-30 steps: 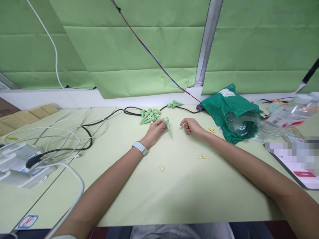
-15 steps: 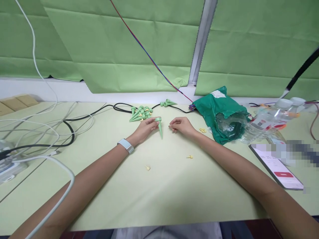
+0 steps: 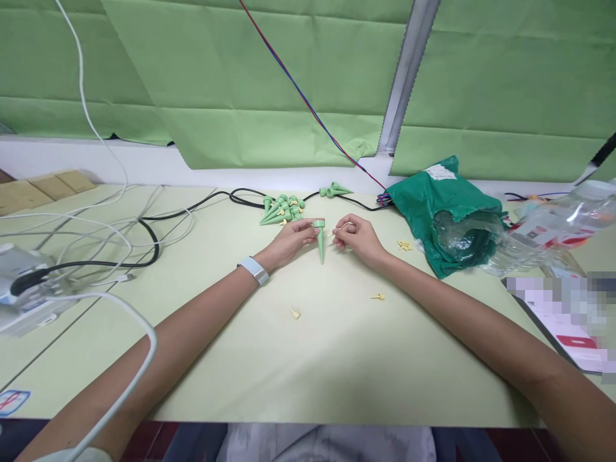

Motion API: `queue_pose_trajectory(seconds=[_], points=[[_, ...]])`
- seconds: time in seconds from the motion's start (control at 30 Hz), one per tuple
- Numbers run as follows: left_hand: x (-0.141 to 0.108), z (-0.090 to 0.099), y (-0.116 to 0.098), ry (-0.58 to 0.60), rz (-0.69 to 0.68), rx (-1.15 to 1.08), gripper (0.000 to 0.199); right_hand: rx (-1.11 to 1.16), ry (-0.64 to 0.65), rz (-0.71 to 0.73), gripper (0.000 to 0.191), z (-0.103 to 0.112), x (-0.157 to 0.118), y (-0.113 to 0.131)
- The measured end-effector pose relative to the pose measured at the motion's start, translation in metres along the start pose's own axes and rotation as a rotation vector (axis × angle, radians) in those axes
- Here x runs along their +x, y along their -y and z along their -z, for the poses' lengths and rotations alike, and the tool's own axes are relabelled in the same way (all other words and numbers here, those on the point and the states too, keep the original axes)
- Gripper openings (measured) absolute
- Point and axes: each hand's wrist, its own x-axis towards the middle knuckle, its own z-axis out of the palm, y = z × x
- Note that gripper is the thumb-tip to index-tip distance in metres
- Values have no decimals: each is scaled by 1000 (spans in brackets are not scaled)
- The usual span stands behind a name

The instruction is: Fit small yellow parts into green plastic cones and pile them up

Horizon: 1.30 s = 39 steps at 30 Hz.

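My left hand pinches a green plant watering spike near its wide cap, with the point hanging downward. Just to the right, my right hand has its fingers closed on a small pale yellow pin-like piece, mostly hidden by the fingertips. The two hands are apart. Behind my left hand lies a heap of green spikes, some with yellow pieces on them. One loose yellow piece and a paler one rest on the table in front of the hands.
More green spikes lie at the back. A few yellow pieces sit by a torn green bag. Clear bottles and a phone are on the right. Cables and cardboard boxes occupy the left.
The camera view has shifted, so the scene sits further right and slightly higher at the sides. The pale piece at my right fingertips now shows, pointing toward the spike.
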Motion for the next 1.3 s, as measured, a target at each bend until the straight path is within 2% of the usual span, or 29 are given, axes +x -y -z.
queue_pose_trajectory(seconds=[0.13,0.33,0.67,0.87,1.07,1.3], points=[[1,2,3,24,-6,6,38,-26,-51,91,41,-1,-4,2],[2,4,3,86,4,-12,39,-28,28,132,42,-3,-9,1],[2,5,2,93,11,-13,47,-66,51,166,36,2,-9,-1],[3,5,3,100,-3,-39,30,-80,78,176,29,0,-11,-2],[0,2,0,98,-3,-37,29,-84,36,226,20,1,-12,-3],[1,4,1,109,-2,-25,31,-52,34,264,19,1,-11,-1]])
